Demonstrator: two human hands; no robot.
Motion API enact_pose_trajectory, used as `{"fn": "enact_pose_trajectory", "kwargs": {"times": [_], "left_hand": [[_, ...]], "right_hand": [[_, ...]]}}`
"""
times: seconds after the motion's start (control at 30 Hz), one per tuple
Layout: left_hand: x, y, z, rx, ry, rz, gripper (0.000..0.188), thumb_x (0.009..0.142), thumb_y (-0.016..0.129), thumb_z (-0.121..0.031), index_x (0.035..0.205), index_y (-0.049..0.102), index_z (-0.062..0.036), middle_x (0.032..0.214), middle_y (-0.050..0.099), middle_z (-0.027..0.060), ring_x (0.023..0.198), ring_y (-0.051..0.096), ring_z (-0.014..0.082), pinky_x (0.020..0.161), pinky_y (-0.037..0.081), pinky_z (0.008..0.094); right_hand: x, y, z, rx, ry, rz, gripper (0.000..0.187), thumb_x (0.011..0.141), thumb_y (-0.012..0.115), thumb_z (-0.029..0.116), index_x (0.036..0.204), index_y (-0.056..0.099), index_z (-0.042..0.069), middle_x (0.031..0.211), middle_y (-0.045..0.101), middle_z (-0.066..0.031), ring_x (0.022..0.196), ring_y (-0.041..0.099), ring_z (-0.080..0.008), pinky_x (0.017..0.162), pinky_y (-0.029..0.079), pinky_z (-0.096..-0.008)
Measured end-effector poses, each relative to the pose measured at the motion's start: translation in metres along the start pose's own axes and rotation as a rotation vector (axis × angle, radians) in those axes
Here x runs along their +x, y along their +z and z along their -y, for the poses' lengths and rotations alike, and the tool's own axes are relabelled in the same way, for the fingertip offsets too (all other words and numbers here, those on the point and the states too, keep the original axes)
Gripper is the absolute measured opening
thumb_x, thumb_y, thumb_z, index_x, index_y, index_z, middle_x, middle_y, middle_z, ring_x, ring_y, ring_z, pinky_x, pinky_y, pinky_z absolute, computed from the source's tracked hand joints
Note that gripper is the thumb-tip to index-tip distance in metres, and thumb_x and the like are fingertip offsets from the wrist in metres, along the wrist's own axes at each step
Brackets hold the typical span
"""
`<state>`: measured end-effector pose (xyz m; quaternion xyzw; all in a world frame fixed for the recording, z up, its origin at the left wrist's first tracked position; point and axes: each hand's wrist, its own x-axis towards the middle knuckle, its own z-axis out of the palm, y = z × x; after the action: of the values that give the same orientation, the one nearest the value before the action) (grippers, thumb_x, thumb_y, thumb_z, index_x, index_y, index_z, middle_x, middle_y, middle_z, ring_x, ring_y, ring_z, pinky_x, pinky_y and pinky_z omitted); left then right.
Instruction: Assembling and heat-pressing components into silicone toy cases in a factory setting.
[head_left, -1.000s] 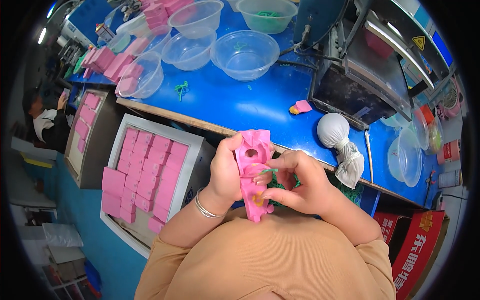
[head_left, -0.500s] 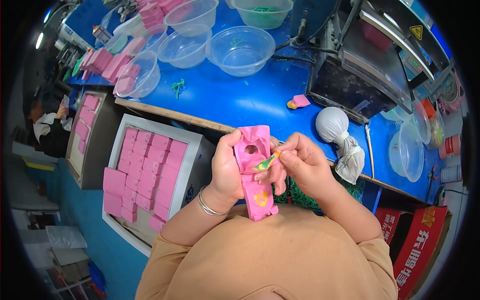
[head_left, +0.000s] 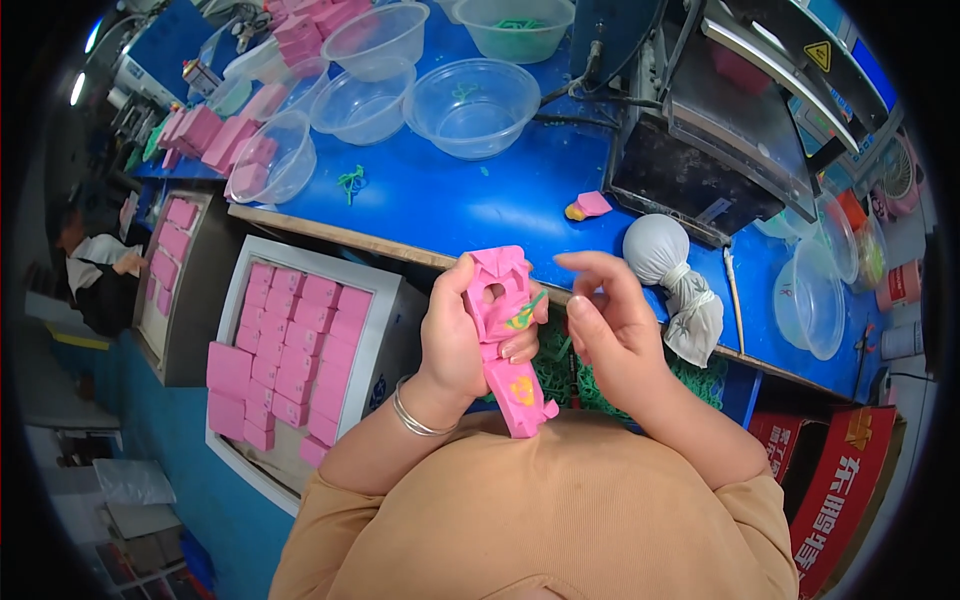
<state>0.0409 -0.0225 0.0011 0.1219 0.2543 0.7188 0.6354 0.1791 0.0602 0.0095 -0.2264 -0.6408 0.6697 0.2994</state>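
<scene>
My left hand (head_left: pixel 462 340) grips a long pink folded carton (head_left: pixel 505 335) with a round hole near its top and a yellow print lower down. A thin green plastic piece (head_left: pixel 524 312) lies across the carton by the hole, under my left fingertips. My right hand (head_left: pixel 612 325) hovers just right of the carton, fingers spread and holding nothing. Both hands are above my lap, in front of the blue table's edge (head_left: pixel 330 225). A silver bangle sits on my left wrist.
A white tray (head_left: pixel 375 285) of several pink cartons stands at my left, another tray (head_left: pixel 165 260) farther left. Clear plastic bowls (head_left: pixel 475 105) sit on the blue table, with a black machine (head_left: pixel 720 150), a white tied cloth bag (head_left: pixel 665 265) and green pieces (head_left: pixel 560 375) in my lap.
My right hand has let go of the green piece and drawn away to the right, opening its fingers. The carton stays in my left hand, tilted a little more upright.
</scene>
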Motion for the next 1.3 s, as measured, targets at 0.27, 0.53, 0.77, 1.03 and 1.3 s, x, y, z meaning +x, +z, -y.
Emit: {"fn": "enact_pose_trajectory", "kwargs": {"times": [0.27,0.53,0.77,1.03,1.3], "left_hand": [[-0.003,0.003,0.006,0.48,0.19,-0.081,0.044,0.095,0.027,-0.037,0.113,0.045,-0.0018,0.086,0.054,0.0068,0.073,0.049,0.0116,0.061,0.041,0.0232],[-0.004,0.001,0.0,0.982,0.248,0.14,0.072,0.069,0.074,-0.009,0.129,0.035,-0.0029,0.114,0.05,0.0098,0.1,0.052,0.0166,0.084,0.044,0.0285],[0.002,0.002,0.007,1.187,0.488,-0.014,0.054,0.073,0.068,-0.011,0.122,0.044,-0.0035,0.103,0.057,0.0085,0.091,0.055,0.0181,0.081,0.045,0.0305],[-0.003,-0.004,-0.004,0.633,0.335,0.11,0.061,0.09,0.049,-0.044,0.132,0.028,-0.0057,0.091,0.053,0.0086,0.065,0.046,0.0075,0.057,0.04,0.021],[-0.011,0.013,-0.006,0.572,0.189,0.054,0.054,0.096,0.029,-0.045,0.133,0.026,-0.0057,0.094,0.053,0.0054,0.065,0.044,0.0054,0.055,0.036,0.018]], "right_hand": [[0.016,-0.001,0.022,-0.419,-0.3,0.218,0.015,0.072,0.072,0.012,0.084,0.065,0.005,0.085,0.045,-0.0074,0.079,0.047,-0.0191,0.066,0.041,-0.0284],[0.014,0.001,0.031,-0.696,-0.572,0.136,0.019,0.059,0.075,0.011,0.069,0.06,0.005,0.082,0.049,-0.0084,0.075,0.047,-0.0234,0.067,0.037,-0.0352],[0.004,0.015,0.027,-0.961,-1.021,0.087,0.02,0.057,0.058,0.018,0.072,0.058,0.004,0.082,0.049,-0.0082,0.074,0.047,-0.024,0.064,0.036,-0.0377],[0.015,-0.008,0.045,-0.541,-0.7,-0.047,0.038,0.071,0.073,0.019,0.1,0.054,0.003,0.096,0.049,-0.0131,0.084,0.05,-0.0237,0.076,0.043,-0.0347],[0.005,-0.005,0.046,-0.416,-0.382,0.257,0.028,0.075,0.066,0.001,0.102,0.058,0.002,0.098,0.053,-0.0113,0.073,0.058,-0.0176,0.063,0.048,-0.0298]]}}
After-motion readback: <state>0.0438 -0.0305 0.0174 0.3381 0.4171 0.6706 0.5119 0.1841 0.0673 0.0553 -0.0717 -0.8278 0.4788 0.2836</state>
